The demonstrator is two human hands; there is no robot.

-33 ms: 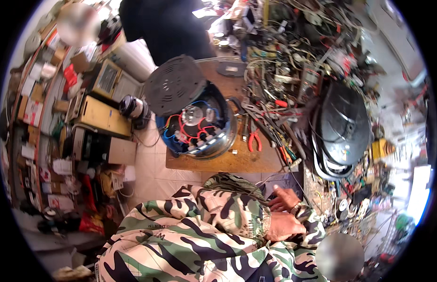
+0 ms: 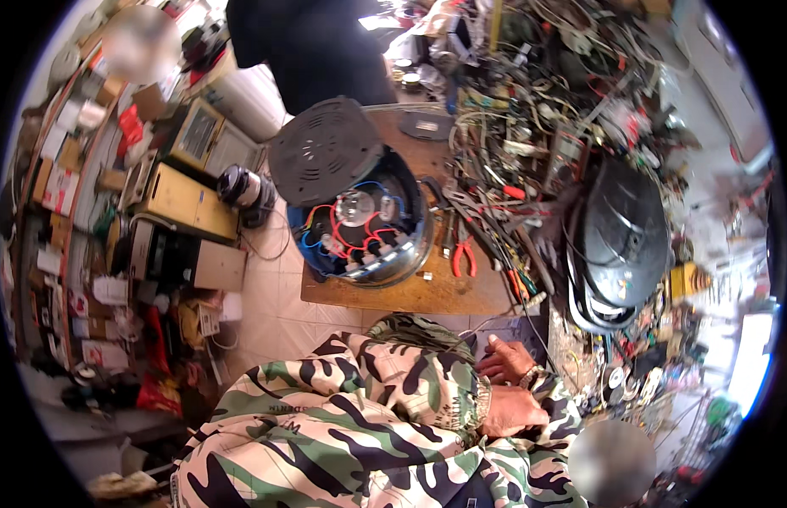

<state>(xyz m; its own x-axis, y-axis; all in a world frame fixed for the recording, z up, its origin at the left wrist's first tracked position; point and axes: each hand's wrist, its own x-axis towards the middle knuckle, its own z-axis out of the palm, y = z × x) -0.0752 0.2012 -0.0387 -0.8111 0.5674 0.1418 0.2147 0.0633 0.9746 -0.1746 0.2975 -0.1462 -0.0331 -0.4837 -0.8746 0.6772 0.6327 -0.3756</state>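
Note:
My left hand (image 2: 514, 412) reaches across and is closed on the cuff of my right jacket sleeve (image 2: 561, 416), which is camouflage cloth. Just beyond it, my right hand (image 2: 505, 362) points left with fingers stretched and a bit apart, holding nothing. A metal-banded watch (image 2: 532, 375) circles the right wrist. Away from both hands, on the wooden table (image 2: 360, 298), stands a round appliance (image 2: 419, 245) with its inside exposed. Red and blue wires (image 2: 347, 241) run within it, and its dark vented cover (image 2: 321, 152) leans at its far left side.
Red-handled pliers (image 2: 464, 259) and several other tools lie right of the appliance. A black plastic shell (image 2: 624, 233) stands farther right, before a heap of cables and parts (image 2: 554, 102). Loaded shelves (image 2: 67, 212) line the left. A person in dark clothes (image 2: 313, 55) is across the table.
The view has shifted slightly, so the table things sit a little farther right. The watch on my right wrist shows more plainly beside the sleeve. My hands have barely moved.

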